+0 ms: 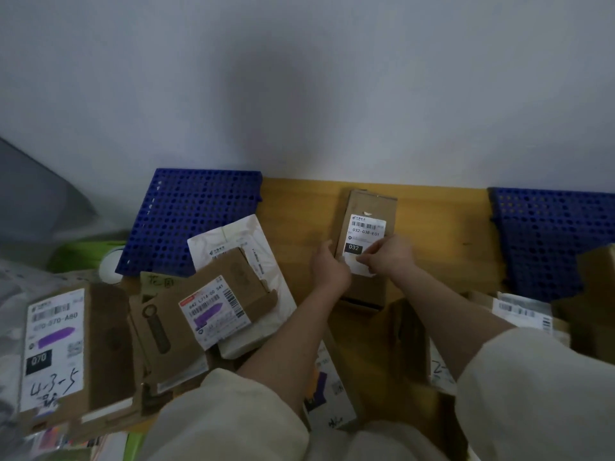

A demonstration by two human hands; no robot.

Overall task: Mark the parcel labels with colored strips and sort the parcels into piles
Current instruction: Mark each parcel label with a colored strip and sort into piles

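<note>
Hands meet on the cardboard parcel [366, 241] lying on the yellow counter [442, 234]: left hand [329, 269] steadying its edge, right hand [387, 257] pinching something at the label [364, 242], where a crooked strip could hide the code.

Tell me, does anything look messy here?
Yes. The parcels at the left lie crooked, overlapping in a loose heap. The cardboard box labelled 032 under both hands lies straight on the wooden floor.
</note>
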